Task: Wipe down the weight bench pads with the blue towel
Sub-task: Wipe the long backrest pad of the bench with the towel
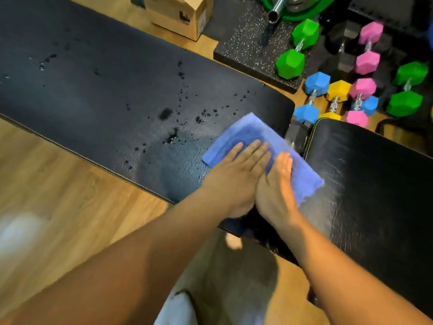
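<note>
1. Left hand [236, 177]: flat, fingers spread and extended, palm pressing down on the blue towel [262, 139]; nothing gripped, only pinned beneath.
2. Right hand [277, 186]: likewise flat and open, set just beside the left at its 3 o'clock, touching it, fingers laid on the towel's near-right part.
3. Blue towel: folded into a rough rectangle, lying at the end of the long pad [105, 95], its right corner reaching over the gap toward the seat pad [375, 179].
4. Handling, judged: soft, light, limp cloth; likely to bunch or slide under uneven pressure, so best held by broad palm pressure on the middle of the fold, not pinched at an edge.
5. At 10 to 11 o'clock from the hands: dark droplets and a wet smear [168, 137] on the long pad, not yet wiped; probably slick vinyl there.
6. At 1 o'clock, well apart: coloured dumbbells [337, 99] on the floor; at 12 o'clock, a cardboard box [178, 15].
</note>
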